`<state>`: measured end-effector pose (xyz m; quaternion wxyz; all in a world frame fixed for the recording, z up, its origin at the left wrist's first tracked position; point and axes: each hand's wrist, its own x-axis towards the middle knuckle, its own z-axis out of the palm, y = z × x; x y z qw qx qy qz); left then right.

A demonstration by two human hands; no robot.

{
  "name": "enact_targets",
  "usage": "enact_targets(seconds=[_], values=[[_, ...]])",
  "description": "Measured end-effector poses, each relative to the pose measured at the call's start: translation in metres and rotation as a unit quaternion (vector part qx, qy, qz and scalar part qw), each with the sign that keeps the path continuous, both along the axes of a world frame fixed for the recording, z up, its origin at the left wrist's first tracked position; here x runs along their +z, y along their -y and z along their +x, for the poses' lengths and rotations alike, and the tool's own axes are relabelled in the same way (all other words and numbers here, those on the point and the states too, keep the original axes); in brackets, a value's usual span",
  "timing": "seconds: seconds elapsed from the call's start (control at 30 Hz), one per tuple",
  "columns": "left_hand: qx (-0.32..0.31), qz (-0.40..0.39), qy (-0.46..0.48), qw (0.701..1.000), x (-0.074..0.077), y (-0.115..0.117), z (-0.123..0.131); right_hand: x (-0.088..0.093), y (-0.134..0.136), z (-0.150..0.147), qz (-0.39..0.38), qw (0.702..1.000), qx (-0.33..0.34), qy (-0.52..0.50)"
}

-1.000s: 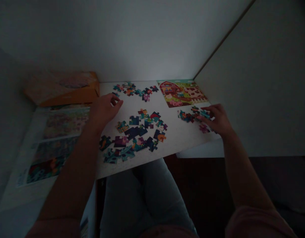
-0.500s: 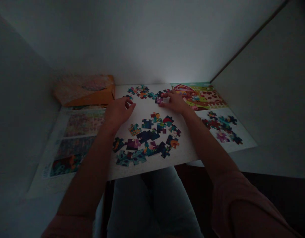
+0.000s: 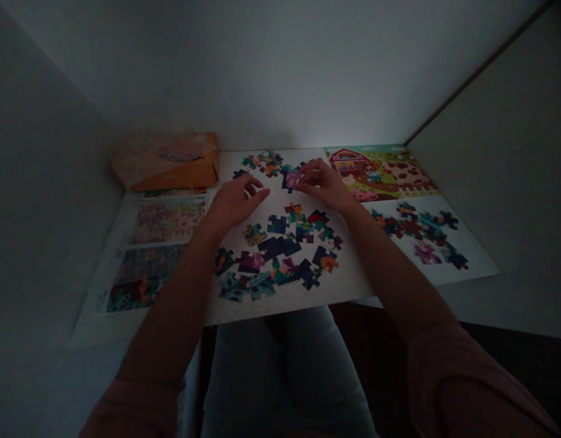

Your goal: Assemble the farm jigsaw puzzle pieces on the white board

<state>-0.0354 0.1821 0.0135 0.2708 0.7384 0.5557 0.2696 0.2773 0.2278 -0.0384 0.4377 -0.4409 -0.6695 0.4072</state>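
The curled right hand (image 3: 323, 185) is resting, seemingly without a firm grip, on a purple-pink cardboard jigsaw piece (image 3: 292, 180) near the far edge of the white tabletop (image 3: 344, 292), while the open left hand (image 3: 234, 204) is hovering nearby.

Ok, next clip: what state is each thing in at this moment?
Left hand: open, fingers spread, above the pieces.
Right hand: fingers curled onto a pink-and-purple jigsaw piece; cannot tell if gripped.
Jigsaw pieces: scattered on a white board, some touching.
Barn picture: lying flat, no pieces on it.
Orange box: lying flat.
Printed picture sheet: lying flat, left of the board.
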Motion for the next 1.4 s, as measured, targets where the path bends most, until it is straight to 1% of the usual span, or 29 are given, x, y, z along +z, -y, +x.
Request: enact_targets(seconds=[0.1,0.17,0.23,0.33,0.47,0.53,0.63,0.73,0.77,0.8,0.9,0.93,1.0,1.1,1.2,1.3,1.4], values=[[-0.053,-0.036,0.067,0.996,-0.001,0.001,0.008,0.003,0.009,-0.021,-0.008,0.999,0.029,-0.031],[-0.08,-0.055,0.108,0.989,-0.002,0.0,0.012,0.005,0.014,-0.028,-0.011,0.998,0.043,-0.042],[-0.083,-0.059,0.138,0.985,-0.004,-0.002,0.013,0.007,0.016,-0.03,0.0,0.998,0.043,-0.046],[-0.054,-0.035,0.145,0.987,-0.007,-0.006,0.012,0.007,0.016,-0.026,0.035,0.998,0.037,-0.026],[-0.032,-0.003,0.113,0.993,-0.009,-0.009,0.009,-0.001,0.011,-0.019,0.069,0.996,0.058,0.008],[-0.028,0.006,0.099,0.995,-0.009,-0.011,0.005,-0.006,0.007,-0.015,0.091,0.995,0.046,0.007],[-0.025,0.008,0.053,0.998,-0.007,-0.016,-0.008,-0.013,-0.001,-0.01,0.114,0.993,-0.021,0.014],[-0.044,-0.045,-0.038,0.997,-0.008,-0.02,-0.024,-0.017,-0.007,-0.002,0.13,0.987,-0.089,0.04],[-0.039,-0.054,-0.07,0.995,-0.008,-0.02,-0.029,-0.018,-0.008,0.0,0.136,0.984,-0.107,0.054],[-0.023,-0.048,-0.096,0.994,-0.009,-0.02,-0.032,-0.019,-0.009,0.003,0.14,0.98,-0.12,0.07],[0.068,0.025,-0.142,0.987,-0.012,-0.016,-0.035,-0.02,-0.009,0.007,0.141,0.972,-0.142,0.122],[0.091,0.039,-0.155,0.983,-0.012,-0.014,-0.034,-0.02,-0.009,0.008,0.141,0.97,-0.145,0.135],[0.101,0.031,-0.187,0.977,-0.013,-0.01,-0.029,-0.021,-0.009,0.008,0.145,0.966,-0.145,0.155],[0.077,0.011,-0.223,0.972,-0.014,-0.008,-0.021,-0.02,-0.008,0.007,0.145,0.965,-0.129,0.176],[0.054,0.013,-0.244,0.968,-0.016,-0.009,-0.017,-0.018,-0.007,0.006,0.141,0.966,-0.103,0.192],[0.048,0.022,-0.245,0.968,-0.019,-0.01,-0.016,-0.016,-0.006,0.006,0.129,0.966,-0.093,0.204],[0.085,0.036,-0.216,0.972,-0.02,-0.01,-0.015,-0.014,-0.005,0.006,0.119,0.967,-0.091,0.205]])
